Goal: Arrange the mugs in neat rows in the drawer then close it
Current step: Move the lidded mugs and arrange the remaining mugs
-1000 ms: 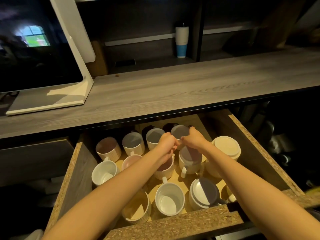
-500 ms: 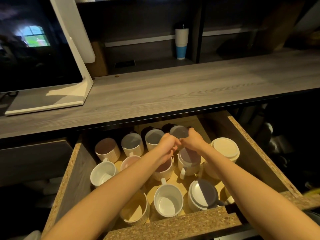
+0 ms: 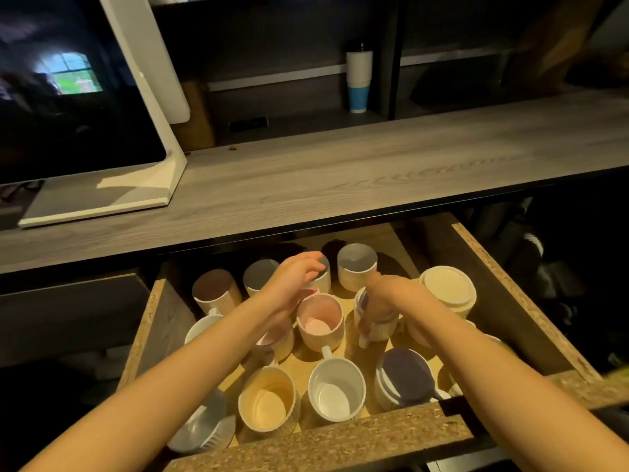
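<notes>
The wooden drawer (image 3: 340, 441) stands pulled open and holds several ribbed mugs. The back row has a brown-lined mug (image 3: 216, 289), two grey-lined mugs (image 3: 260, 275) (image 3: 357, 270) and another mug (image 3: 323, 282) mostly hidden. My left hand (image 3: 292, 279) hovers over that hidden mug with relaxed fingers, holding nothing. My right hand (image 3: 383, 299) grips a purple-lined mug (image 3: 377, 327) in the middle row from above. A pink-lined mug (image 3: 320, 318) sits between my hands. In the front row are a yellow-lined mug (image 3: 269, 400), a white mug (image 3: 335, 393) and a purple-lined mug (image 3: 405, 379).
An upturned cream mug (image 3: 447, 289) stands by the drawer's right wall (image 3: 503, 287). A grey wood counter (image 3: 340, 172) overhangs the drawer's back. On it are a white-framed monitor (image 3: 68, 97) at left and a white-and-blue tumbler (image 3: 359, 80) on a rear shelf.
Both hands have left the back-right grey mug. My left hand moved left over the neighbouring back-row mug. My right hand came nearer and took hold of the purple-lined middle mug.
</notes>
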